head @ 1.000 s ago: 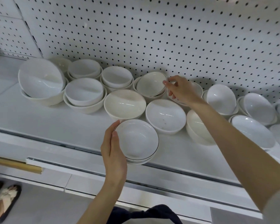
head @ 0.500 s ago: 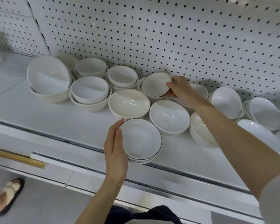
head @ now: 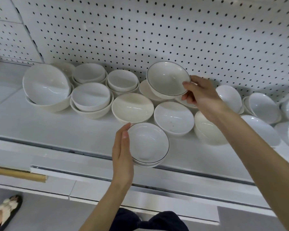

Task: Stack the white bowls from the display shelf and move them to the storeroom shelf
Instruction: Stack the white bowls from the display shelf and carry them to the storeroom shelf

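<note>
Head view | right hand (head: 201,95) pinches raised bowl (head: 168,79) | left hand (head: 123,155) holds stack (head: 148,145)

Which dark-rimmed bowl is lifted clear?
The white dark-rimmed ceramic bowl the right hand pinches, raised at the back; the other tops the stack in the left hand, lower down.

The left hand (head: 122,157) cups the bowl stack (head: 148,144) by the front edge of the shelf (head: 57,129), fingers apparently underneath. The right hand (head: 202,95), arm outstretched, pinches the raised bowl (head: 167,79) by its rim.

You're in a shop: a white display shelf (head: 40,127) backed by pegboard (head: 157,30), crowded with loose white bowls (head: 132,107).
</note>
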